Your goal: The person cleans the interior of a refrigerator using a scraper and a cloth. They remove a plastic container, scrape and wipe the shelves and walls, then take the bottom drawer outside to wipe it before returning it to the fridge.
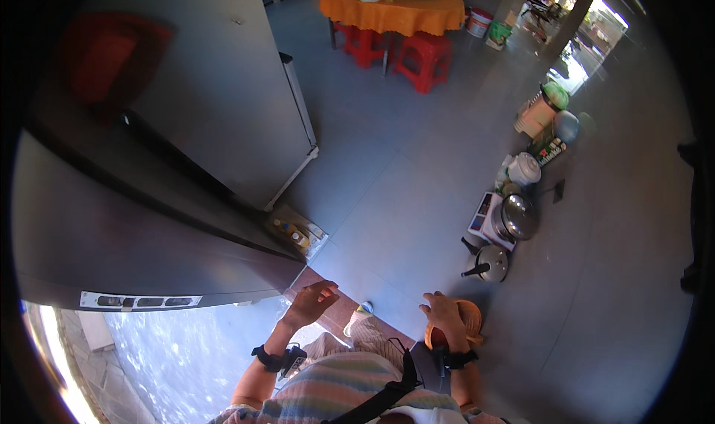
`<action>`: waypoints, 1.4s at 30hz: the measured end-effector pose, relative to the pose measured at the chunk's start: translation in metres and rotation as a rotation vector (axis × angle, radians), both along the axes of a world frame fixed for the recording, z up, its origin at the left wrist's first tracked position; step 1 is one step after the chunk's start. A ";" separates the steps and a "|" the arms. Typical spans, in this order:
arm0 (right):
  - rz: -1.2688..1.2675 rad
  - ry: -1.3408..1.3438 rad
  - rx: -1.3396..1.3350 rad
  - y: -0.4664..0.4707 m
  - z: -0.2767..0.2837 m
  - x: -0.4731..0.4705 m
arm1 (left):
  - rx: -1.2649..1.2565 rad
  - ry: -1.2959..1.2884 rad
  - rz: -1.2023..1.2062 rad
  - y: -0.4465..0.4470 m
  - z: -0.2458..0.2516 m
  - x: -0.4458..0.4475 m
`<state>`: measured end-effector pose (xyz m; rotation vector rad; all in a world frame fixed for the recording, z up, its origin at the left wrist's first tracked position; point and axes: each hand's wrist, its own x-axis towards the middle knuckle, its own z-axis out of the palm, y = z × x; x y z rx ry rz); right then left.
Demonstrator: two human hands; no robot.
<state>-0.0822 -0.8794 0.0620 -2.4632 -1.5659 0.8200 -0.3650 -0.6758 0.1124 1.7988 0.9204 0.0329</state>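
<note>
My left hand (313,304) is held out in front of my body with its fingers loosely curled and nothing in it. To the right, my right hand (441,312) is also bare, its fingers spread and bent. Below it, an orange plastic basket (473,315) is partly hidden by that hand and forearm; whether they touch I cannot tell. Each wrist wears a black strap with a small device. Between the hands, a foot in a sandal (365,308) stands past a reddish stone threshold (329,295).
Along the right wall are a pressure cooker (491,263), a lidded steel pot (516,217), a white rice cooker (524,168) and boxes. A large grey door (167,228) is at left, with bottles (300,239) near its edge. Red stools (424,61) stand by an orange-covered table (391,13).
</note>
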 end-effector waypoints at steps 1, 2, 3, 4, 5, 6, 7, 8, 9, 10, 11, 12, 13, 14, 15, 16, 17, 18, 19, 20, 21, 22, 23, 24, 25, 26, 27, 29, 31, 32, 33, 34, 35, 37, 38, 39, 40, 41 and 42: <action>0.014 0.006 0.005 0.006 0.001 0.004 | 0.011 -0.006 0.028 0.003 0.002 0.000; 0.000 0.021 -0.018 0.011 0.002 0.007 | 0.020 -0.013 0.044 0.004 0.004 0.002; 0.031 0.035 -0.010 0.019 0.001 0.009 | 0.026 -0.023 0.057 0.006 0.003 0.001; 0.051 0.044 -0.005 0.026 -0.001 0.011 | 0.031 -0.047 0.070 0.007 0.001 0.002; 0.066 0.050 -0.011 0.032 -0.002 0.012 | 0.011 -0.061 0.089 0.009 -0.002 0.003; 0.093 0.050 -0.039 0.041 -0.004 0.014 | -0.012 -0.090 0.108 0.011 -0.006 0.004; 0.123 0.051 -0.024 0.049 -0.005 0.016 | -0.058 -0.097 0.134 0.014 -0.010 0.005; 0.148 0.048 -0.029 0.059 -0.006 0.018 | -0.056 -0.091 0.166 0.018 -0.014 0.006; 0.168 0.033 -0.055 0.067 -0.005 0.023 | -0.041 -0.105 0.185 0.023 -0.017 0.010; 0.175 0.059 -0.015 0.077 -0.004 0.027 | -0.069 -0.113 0.217 0.028 -0.019 0.012; 0.179 0.070 0.008 0.087 -0.003 0.031 | -0.117 -0.126 0.248 0.036 -0.021 0.016; 0.189 0.080 0.051 0.097 -0.001 0.037 | -0.089 -0.137 0.235 0.045 -0.022 0.021; 0.186 0.081 0.035 0.106 0.000 0.046 | -0.086 -0.132 0.244 0.054 -0.022 0.027; 0.189 0.083 0.040 0.117 0.001 0.056 | -0.098 -0.125 0.251 0.064 -0.024 0.036; 0.195 0.084 0.065 0.127 0.000 0.067 | -0.113 -0.138 0.265 0.074 -0.025 0.046; 0.178 0.077 0.084 0.136 -0.002 0.079 | -0.112 -0.114 0.257 0.086 -0.027 0.056; 0.167 0.059 0.078 0.144 -0.005 0.094 | -0.102 -0.109 0.246 0.098 -0.030 0.069; 0.157 0.037 0.073 0.152 -0.009 0.110 | -0.087 -0.121 0.231 0.111 -0.034 0.083; 0.144 0.013 0.060 0.160 -0.013 0.128 | -0.118 -0.095 0.243 0.125 -0.038 0.099; 0.122 0.007 0.062 0.167 -0.017 0.146 | -0.142 -0.084 0.246 0.140 -0.042 0.117; 0.095 0.001 0.055 0.172 -0.020 0.163 | -0.166 -0.061 0.246 0.156 -0.045 0.135; 0.063 -0.009 0.050 0.178 -0.021 0.180 | -0.185 -0.053 0.223 0.172 -0.044 0.156; 0.044 -0.019 0.035 0.185 -0.020 0.200 | -0.142 -0.029 0.225 0.186 -0.043 0.182; 0.027 -0.020 -0.002 0.182 -0.017 0.213 | -0.144 -0.109 0.181 0.197 -0.039 0.201; 0.013 -0.034 -0.016 0.184 -0.013 0.230 | -0.142 -0.139 0.145 0.213 -0.033 0.226; -0.038 -0.011 -0.023 0.192 -0.009 0.246 | -0.103 -0.169 0.102 0.232 -0.027 0.251; -0.070 0.023 -0.075 0.199 -0.005 0.266 | -0.082 -0.155 0.070 0.243 -0.020 0.275; -0.174 -0.001 -0.059 0.214 0.001 0.296 | 0.015 -0.208 -0.002 0.269 -0.006 0.315; -0.191 -0.027 -0.103 0.233 0.001 0.323 | -0.002 -0.203 -0.001 0.288 0.001 0.342; -0.195 -0.052 -0.105 0.247 -0.001 0.337 | -0.004 -0.178 0.016 0.299 0.000 0.355; -0.164 -0.045 -0.112 0.262 -0.005 0.352 | 0.022 -0.196 0.014 0.311 -0.002 0.365; -0.136 -0.038 -0.132 0.278 -0.009 0.368 | 0.010 -0.191 0.033 0.321 -0.005 0.374; -0.108 -0.029 -0.155 0.293 -0.013 0.383 | -0.002 -0.194 0.053 0.331 -0.010 0.383; -0.064 -0.022 -0.203 0.326 -0.020 0.419 | 0.009 -0.176 0.075 0.347 -0.014 0.400; -0.042 -0.018 -0.190 0.349 -0.022 0.438 | 0.000 -0.160 0.090 0.362 -0.017 0.408; -0.009 -0.019 -0.183 0.372 -0.023 0.457 | 0.015 -0.162 0.111 0.378 -0.019 0.418; 0.029 -0.034 -0.146 0.396 -0.024 0.476 | 0.017 -0.154 0.145 0.393 -0.019 0.427; 0.068 -0.054 -0.153 0.422 -0.022 0.498 | 0.014 -0.139 0.197 0.405 -0.017 0.436; 0.121 -0.075 -0.144 0.455 -0.021 0.518 | 0.057 -0.156 0.233 0.420 -0.012 0.446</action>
